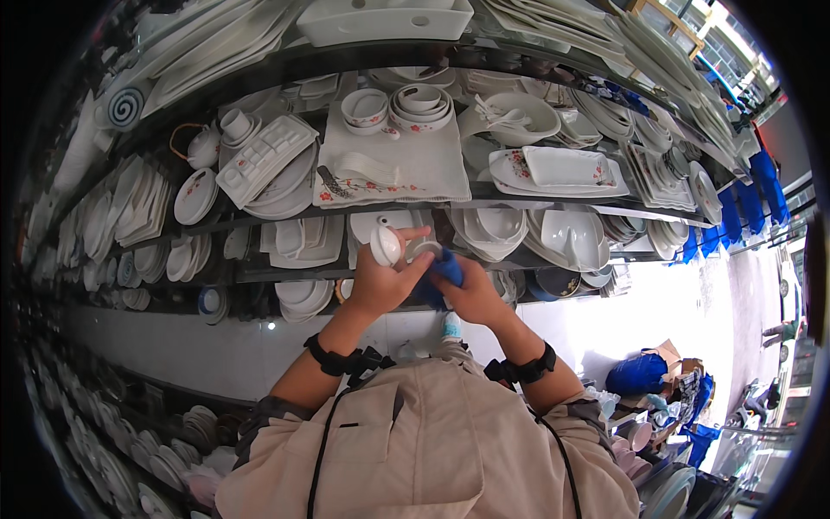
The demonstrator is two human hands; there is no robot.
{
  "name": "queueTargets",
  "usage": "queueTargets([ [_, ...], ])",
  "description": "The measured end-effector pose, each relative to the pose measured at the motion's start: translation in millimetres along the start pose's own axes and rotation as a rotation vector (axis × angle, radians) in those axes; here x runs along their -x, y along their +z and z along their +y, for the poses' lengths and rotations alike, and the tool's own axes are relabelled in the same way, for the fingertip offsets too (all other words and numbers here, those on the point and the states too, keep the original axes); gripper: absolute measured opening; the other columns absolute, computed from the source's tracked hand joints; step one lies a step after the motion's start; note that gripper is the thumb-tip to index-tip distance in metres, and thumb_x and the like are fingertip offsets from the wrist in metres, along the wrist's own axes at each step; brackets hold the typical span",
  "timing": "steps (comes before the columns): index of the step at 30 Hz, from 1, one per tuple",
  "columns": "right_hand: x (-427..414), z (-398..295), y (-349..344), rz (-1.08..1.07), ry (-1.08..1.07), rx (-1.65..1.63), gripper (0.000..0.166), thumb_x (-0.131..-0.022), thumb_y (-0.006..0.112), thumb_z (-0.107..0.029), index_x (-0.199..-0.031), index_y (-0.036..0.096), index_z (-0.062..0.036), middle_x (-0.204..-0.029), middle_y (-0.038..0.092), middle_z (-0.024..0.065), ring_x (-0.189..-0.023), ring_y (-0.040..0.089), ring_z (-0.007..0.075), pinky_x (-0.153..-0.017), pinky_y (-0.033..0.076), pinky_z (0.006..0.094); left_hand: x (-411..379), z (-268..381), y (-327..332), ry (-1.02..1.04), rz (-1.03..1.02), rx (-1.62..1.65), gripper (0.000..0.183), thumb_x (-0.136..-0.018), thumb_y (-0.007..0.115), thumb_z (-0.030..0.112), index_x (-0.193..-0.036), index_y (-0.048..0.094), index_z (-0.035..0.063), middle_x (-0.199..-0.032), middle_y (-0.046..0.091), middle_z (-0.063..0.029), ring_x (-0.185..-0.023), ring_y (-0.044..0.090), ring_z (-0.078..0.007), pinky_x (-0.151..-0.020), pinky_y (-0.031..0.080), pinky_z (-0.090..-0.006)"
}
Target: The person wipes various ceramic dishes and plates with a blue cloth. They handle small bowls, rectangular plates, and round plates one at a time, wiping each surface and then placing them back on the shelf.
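A small white ceramic piece with a knob, probably a lid point(385, 246), is held in the fingers of my left hand point(378, 284). That hand's thumb and forefinger also pinch a small round white ceramic piece point(428, 248), only its rim plainly visible. My right hand point(478, 293) grips a blue cloth point(449, 271) and presses it against this round piece. Both hands meet in front of the lower shelves. Behind them, a white dish point(363, 224) is partly hidden by my left hand.
A middle shelf holds a white placemat point(395, 156), nested bowls point(421, 107) with red flowers and rectangular plates point(570, 167). Long white platters point(220, 48) overhang above. A pale floor point(214, 344) lies below. A blue bag point(639, 373) and boxes stand at the right.
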State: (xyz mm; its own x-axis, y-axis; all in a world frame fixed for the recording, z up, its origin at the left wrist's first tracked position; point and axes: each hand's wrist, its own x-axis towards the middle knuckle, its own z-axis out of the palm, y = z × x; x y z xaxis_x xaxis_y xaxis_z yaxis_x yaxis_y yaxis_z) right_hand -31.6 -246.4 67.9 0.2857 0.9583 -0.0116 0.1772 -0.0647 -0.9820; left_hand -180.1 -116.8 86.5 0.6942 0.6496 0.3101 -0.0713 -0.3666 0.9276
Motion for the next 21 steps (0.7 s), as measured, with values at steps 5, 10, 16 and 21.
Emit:
queueTargets([
  [5, 1, -7, 0, -0.086, 0.09, 0.014, 0.019, -0.096, 0.066, -0.019, -0.1, 0.066, -0.0004, -0.074, 0.064, 0.0036, -0.067, 0.053, 0.0108, -0.064, 0.047, 0.032, -5, -6, 10, 0.053, 0.009, 0.08, 0.03, -0.096, 0.066, 0.0, -0.084, 0.039, 0.0072, -0.101, 0.076, -0.0162, -0.073, 0.062, -0.0082, -0.061, 0.05, -0.0255],
  [10, 5, -18, -11, -0.143, 0.129, -0.005, 0.022, -0.096, 0.067, -0.019, -0.107, 0.066, -0.0002, -0.082, 0.065, 0.002, -0.077, 0.055, 0.0097, -0.071, 0.048, 0.0293, -11, -10, 9, 0.102, 0.139, 0.1, 0.028, -0.097, 0.065, 0.001, -0.084, 0.041, 0.0066, -0.098, 0.076, -0.0157, -0.075, 0.064, -0.0109, -0.063, 0.051, -0.0263],
  [16, 14, -22, -21, -0.177, 0.01, 0.0, 0.025, -0.094, 0.069, -0.014, -0.115, 0.066, 0.0002, -0.094, 0.07, 0.0056, -0.086, 0.06, 0.0125, -0.08, 0.051, 0.0303, -22, -10, -5, -0.034, 0.205, 0.175, 0.031, -0.098, 0.065, 0.003, -0.085, 0.038, 0.0094, -0.1, 0.075, -0.0154, -0.06, 0.055, -0.0055, -0.046, 0.042, -0.0224],
  [21, 13, -18, -38, -0.235, -0.01, 0.086, 0.03, -0.091, 0.071, -0.01, -0.119, 0.066, -0.0004, -0.098, 0.072, 0.0088, -0.088, 0.063, 0.0151, -0.081, 0.051, 0.0314, -33, -8, -3, -0.17, 0.185, 0.254, 0.032, -0.097, 0.066, 0.004, -0.085, 0.037, 0.0105, -0.1, 0.075, -0.0168, -0.052, 0.05, -0.0043, -0.041, 0.04, -0.0216],
])
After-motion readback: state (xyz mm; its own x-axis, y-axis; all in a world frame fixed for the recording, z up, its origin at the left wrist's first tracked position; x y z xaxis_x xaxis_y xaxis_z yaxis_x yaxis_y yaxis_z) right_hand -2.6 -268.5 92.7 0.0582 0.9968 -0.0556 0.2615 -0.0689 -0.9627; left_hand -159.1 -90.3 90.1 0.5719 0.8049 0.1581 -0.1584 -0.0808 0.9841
